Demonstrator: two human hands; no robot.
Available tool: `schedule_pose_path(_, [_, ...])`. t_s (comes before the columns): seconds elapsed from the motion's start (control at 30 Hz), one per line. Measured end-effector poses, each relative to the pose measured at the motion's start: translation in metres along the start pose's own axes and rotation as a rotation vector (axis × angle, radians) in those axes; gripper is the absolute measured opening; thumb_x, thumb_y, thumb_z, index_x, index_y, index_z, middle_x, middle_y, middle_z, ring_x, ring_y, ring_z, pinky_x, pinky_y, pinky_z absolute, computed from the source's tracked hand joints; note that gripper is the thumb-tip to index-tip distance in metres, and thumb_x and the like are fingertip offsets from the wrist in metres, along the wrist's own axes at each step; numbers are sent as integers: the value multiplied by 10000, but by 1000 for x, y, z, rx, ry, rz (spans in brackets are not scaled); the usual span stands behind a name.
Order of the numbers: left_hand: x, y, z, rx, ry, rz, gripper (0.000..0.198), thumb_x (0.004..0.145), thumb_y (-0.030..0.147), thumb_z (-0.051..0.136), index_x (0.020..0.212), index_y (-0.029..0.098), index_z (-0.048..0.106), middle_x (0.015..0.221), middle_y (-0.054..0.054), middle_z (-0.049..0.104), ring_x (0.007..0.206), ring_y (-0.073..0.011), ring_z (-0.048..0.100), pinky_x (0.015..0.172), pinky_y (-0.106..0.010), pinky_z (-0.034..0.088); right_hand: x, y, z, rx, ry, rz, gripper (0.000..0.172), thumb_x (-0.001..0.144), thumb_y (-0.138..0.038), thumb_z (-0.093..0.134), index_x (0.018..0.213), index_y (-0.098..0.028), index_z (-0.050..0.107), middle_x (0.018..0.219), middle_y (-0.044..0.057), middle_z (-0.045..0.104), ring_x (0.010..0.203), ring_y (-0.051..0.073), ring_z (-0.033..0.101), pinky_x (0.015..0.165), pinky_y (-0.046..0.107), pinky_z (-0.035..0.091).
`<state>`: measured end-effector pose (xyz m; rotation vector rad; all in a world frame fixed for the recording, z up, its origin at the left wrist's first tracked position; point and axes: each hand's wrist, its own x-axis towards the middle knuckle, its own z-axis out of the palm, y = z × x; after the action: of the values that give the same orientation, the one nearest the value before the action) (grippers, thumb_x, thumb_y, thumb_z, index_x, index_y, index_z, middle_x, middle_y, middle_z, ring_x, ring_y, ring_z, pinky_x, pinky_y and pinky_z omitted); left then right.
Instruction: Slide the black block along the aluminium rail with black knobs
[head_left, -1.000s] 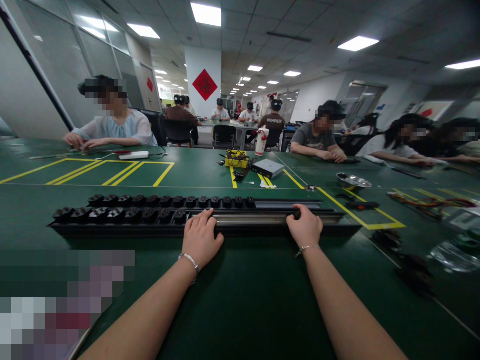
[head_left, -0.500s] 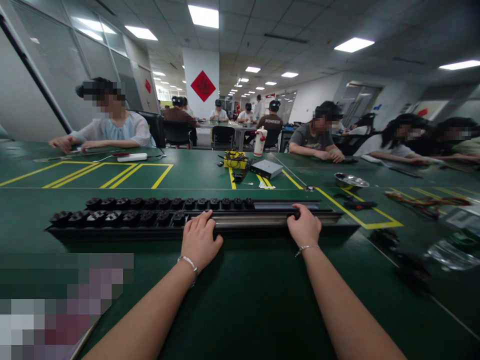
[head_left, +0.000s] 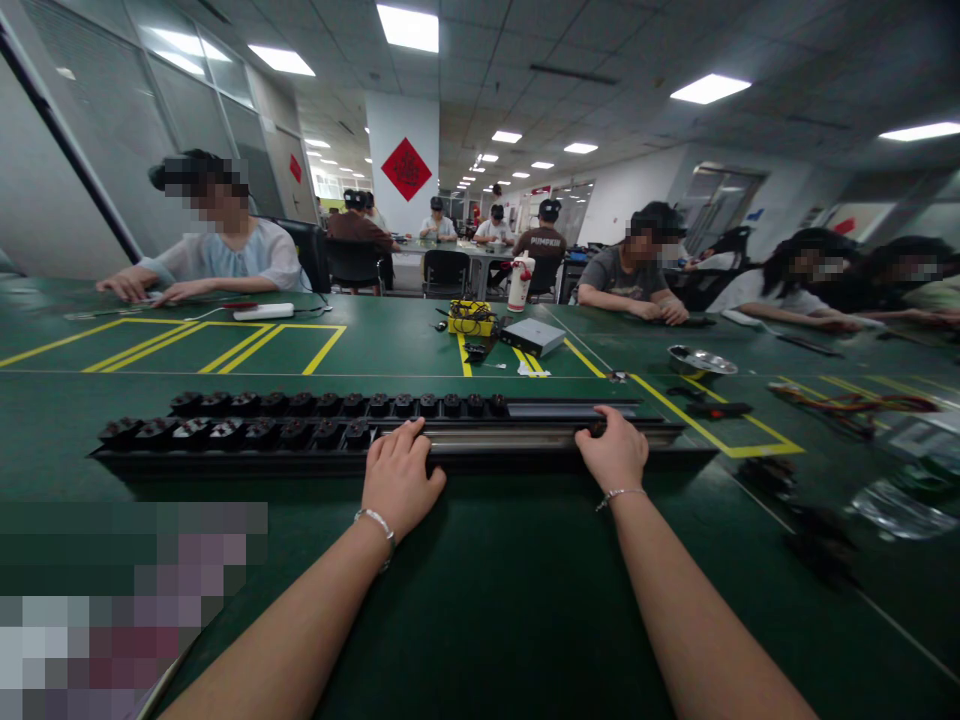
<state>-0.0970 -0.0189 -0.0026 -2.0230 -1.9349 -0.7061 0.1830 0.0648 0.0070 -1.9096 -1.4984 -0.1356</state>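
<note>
Two long black power track rails lie side by side across the table in front of me. Black round socket modules line the left part of the far rail (head_left: 570,411) and of the near rail (head_left: 495,440). My left hand (head_left: 397,475) grips the near rail just right of its last visible socket module (head_left: 358,434), fingers over the top and thumb on the near side. My right hand (head_left: 616,450) is closed on a small black socket module (head_left: 598,428) at the right part of the near rail. My fingers and palm hide most of that module.
Beyond the rails are a yellow box (head_left: 471,318) with cables, a grey box (head_left: 532,337) and a white bottle (head_left: 520,283). A metal bowl (head_left: 702,361), wires (head_left: 855,400) and clear plastic (head_left: 907,500) lie right. Several people sit around the green table (head_left: 517,600).
My right hand has shifted very slightly to the right, still at the near rail. The left hand and both rails stay in the same place.
</note>
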Motion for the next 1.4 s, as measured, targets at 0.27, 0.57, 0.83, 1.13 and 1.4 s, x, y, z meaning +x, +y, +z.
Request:
schedule_pose_path(0.27, [0,0,1,12,-2,5,208,723,306,490,890,220,581,1322,-58,496,1208,-236,431,987,-415,308,3,3,-1,-30,-53,57,445,664,-349,511,1077,-189,554,1006,82,629,1001,240,534,1010,452,204])
schedule_pose_path(0.57, [0,1,0,-2,-6,-6,214,725,299,488,900,222,585,1322,-56,495,1206,-237,432,995,-416,304,4,4,-3,-42,-59,50,388,679,-337,491,1031,-201,580,949,73,637,962,233,544,985,430,237])
schedule_pose_path(0.83, [0,1,-1,-4,-16,-12,217,731,294,481,907,229,589,1332,-56,487,1218,-232,418,1003,-414,294,3,4,-4,-47,-62,44,375,688,-314,477,1032,-204,577,913,67,633,940,229,542,958,420,257])
schedule_pose_path(1.13, [0,2,-2,-16,-22,-19,214,728,296,491,907,229,588,1332,-55,486,1220,-235,418,1006,-416,294,4,5,-4,-62,-72,40,349,691,-296,471,1012,-217,587,870,58,632,916,225,547,933,396,277])
schedule_pose_path(1.4, [0,1,-1,8,-13,-5,206,736,300,484,901,227,584,1328,-53,491,1218,-225,420,1002,-406,297,4,8,-2,-78,-9,47,419,672,-329,479,1058,-189,561,987,90,611,974,241,511,923,410,279])
